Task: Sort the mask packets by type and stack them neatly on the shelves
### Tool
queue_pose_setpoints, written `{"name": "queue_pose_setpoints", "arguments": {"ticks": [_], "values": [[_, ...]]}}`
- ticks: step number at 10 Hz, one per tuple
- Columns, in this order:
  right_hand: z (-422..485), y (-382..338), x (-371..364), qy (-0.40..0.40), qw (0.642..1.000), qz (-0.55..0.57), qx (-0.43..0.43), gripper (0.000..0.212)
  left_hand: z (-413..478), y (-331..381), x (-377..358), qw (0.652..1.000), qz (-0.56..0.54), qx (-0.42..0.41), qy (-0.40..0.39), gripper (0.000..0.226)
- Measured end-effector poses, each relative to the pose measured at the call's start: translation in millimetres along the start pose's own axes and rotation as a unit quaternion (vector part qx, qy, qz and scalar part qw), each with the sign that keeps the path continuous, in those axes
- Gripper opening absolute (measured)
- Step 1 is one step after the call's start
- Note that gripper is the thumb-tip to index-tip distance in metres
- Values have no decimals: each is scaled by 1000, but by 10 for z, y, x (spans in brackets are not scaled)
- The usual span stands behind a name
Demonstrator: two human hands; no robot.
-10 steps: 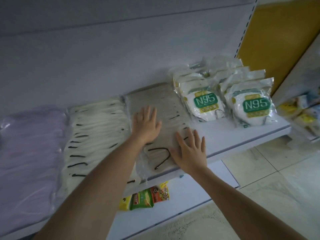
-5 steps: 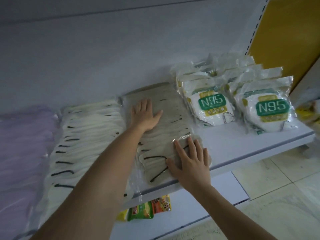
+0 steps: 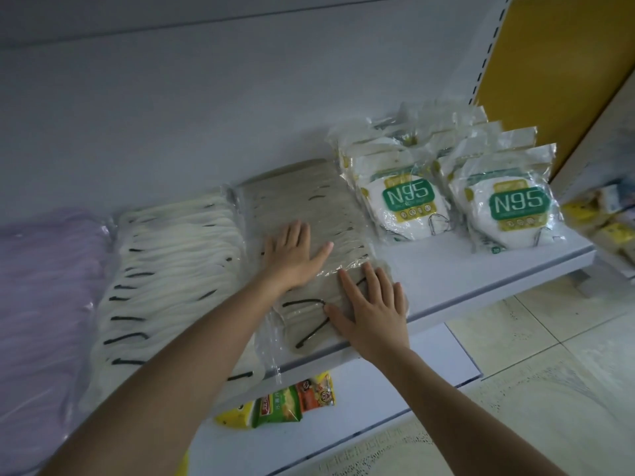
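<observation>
A row of grey mask packets (image 3: 302, 197) lies overlapped on the white shelf (image 3: 481, 269). My left hand (image 3: 292, 255) presses flat on the middle of that row, fingers straight. My right hand (image 3: 371, 310) rests flat on the front grey packets near the shelf edge. To the left lies a row of cream mask packets (image 3: 171, 269) with black ear loops, and a purple mask row (image 3: 44, 280) beyond it. Two stacks of N95 packets (image 3: 405, 201) (image 3: 512, 207) stand at the right.
Snack packets (image 3: 288, 403) lie on the lower shelf (image 3: 395, 383) below. A yellow panel (image 3: 556, 63) stands at the right behind the shelf upright. More goods (image 3: 608, 221) sit on a neighbouring shelf at far right. Tiled floor (image 3: 536, 355) below.
My right hand has slid left onto the front grey packets. My left hand stays flat on the grey row. The view has shifted slightly left.
</observation>
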State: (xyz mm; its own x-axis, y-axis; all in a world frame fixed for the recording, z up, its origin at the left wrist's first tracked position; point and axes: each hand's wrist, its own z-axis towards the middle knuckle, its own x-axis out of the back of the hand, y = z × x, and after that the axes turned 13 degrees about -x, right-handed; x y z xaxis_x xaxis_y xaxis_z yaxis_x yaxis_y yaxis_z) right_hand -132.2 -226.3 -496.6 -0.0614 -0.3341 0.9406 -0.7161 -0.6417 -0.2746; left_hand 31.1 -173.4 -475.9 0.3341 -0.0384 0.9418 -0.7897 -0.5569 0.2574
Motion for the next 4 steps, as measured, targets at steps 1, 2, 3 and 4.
{"name": "queue_pose_setpoints", "arguments": {"ticks": [1, 2, 3, 4], "values": [[1, -3, 15, -4, 1000, 2, -6, 68, -101, 43, -90, 999, 33, -19, -8, 76], [15, -24, 53, -14, 1000, 4, -8, 66, -135, 33, -98, 999, 28, -20, 1, 74], [43, -105, 136, -29, 999, 8, -14, 66, -187, 55, -58, 999, -16, -23, 18, 69], [68, -162, 319, -21, 999, 9, -26, 57, -293, 22, 119, 995, -29, -31, 85, 62]]}}
